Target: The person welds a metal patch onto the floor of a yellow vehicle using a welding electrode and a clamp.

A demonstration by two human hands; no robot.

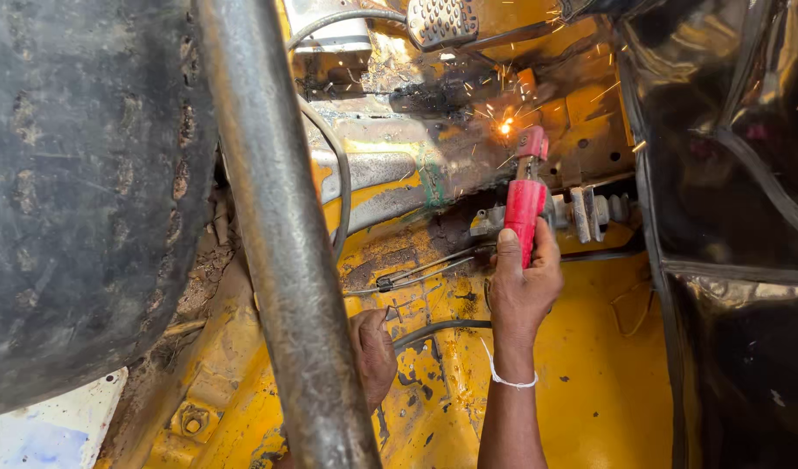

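My right hand (pixel 522 282) grips the red handle of a welding electrode holder (pixel 526 198), which points up at a bright spark (pixel 506 127) on the scorched yellow metal panel (pixel 433 165). Sparks scatter around the tip. My left hand (pixel 374 352) rests lower on the yellow floor panel (pixel 590 373), partly hidden behind a thick grey steel bar (pixel 281 243); its fingers curl near a black cable (pixel 442 327). A thin white band circles my right wrist.
A large worn black tyre (pixel 77 191) fills the left. A studded foot pedal (pixel 442 22) hangs above. Black plastic sheeting (pixel 738 217) covers the right side. Thin rods and a cable cross the rusty yellow floor.
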